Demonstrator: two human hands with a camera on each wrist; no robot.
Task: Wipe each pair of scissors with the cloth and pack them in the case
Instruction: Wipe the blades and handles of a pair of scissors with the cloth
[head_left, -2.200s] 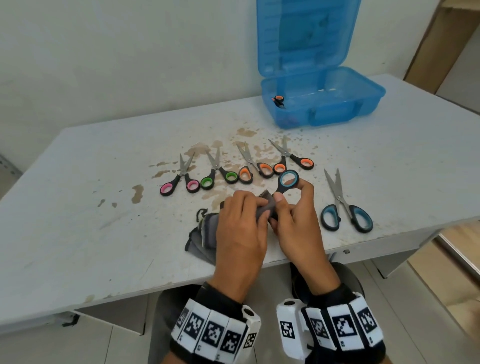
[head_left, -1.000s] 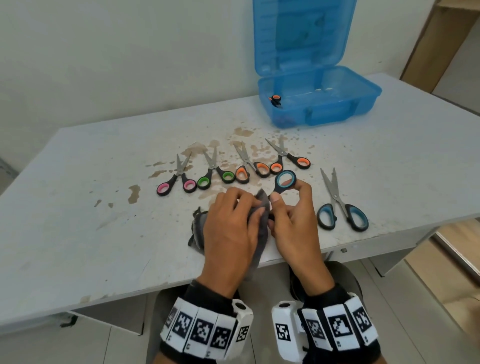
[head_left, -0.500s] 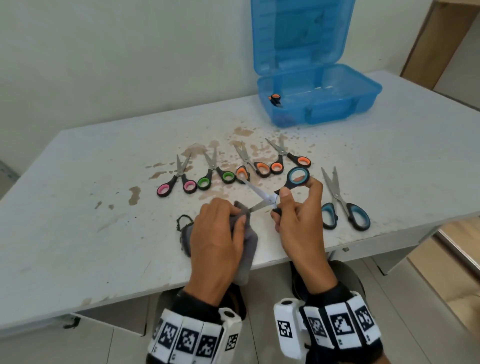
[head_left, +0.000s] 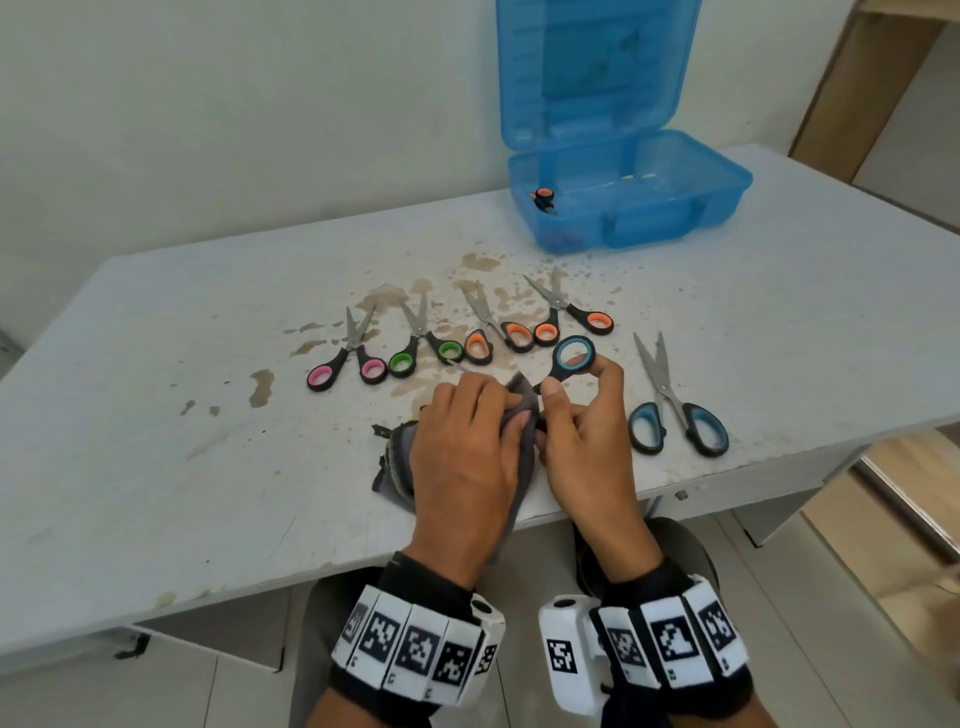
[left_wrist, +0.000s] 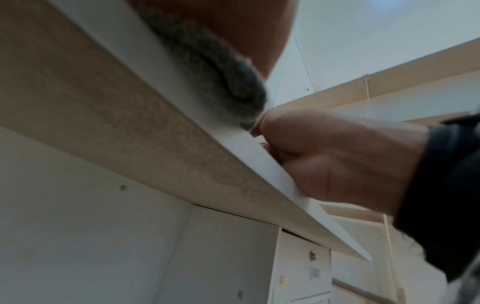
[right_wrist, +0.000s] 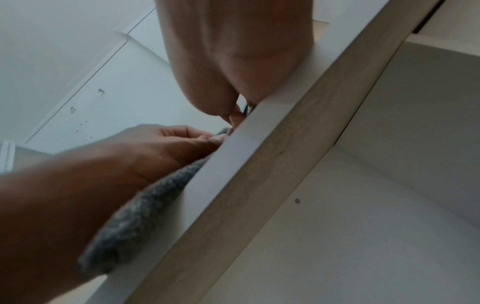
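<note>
Low in the head view, at the table's (head_left: 156, 467) near edge, the left hand (head_left: 462, 457) is curled around a grey cloth (head_left: 519, 400), bunching it over the blades of a pair of blue-handled scissors (head_left: 571, 358). The right hand (head_left: 587, 441) pinches those scissors by the handle, thumb and fingers closed on it, one blue-lined loop standing up above the fingertips. From the wrist cameras, part of the cloth hangs over the table edge beneath the left palm.

Just right of the hands, a second blue-handled pair (head_left: 675, 410) lies flat with its blades apart. Behind the hands, mid-frame, a row lies across brown stains: a pink-handled pair (head_left: 348, 364), a green-handled pair (head_left: 421, 348), then two orange-handled pairs (head_left: 493, 332), all pointing away.

Farther back, upper right of the frame, the blue case (head_left: 675, 208) stands open, lid upright, with a small orange-and-black handle (head_left: 543, 197) showing at its left inner corner.
</note>
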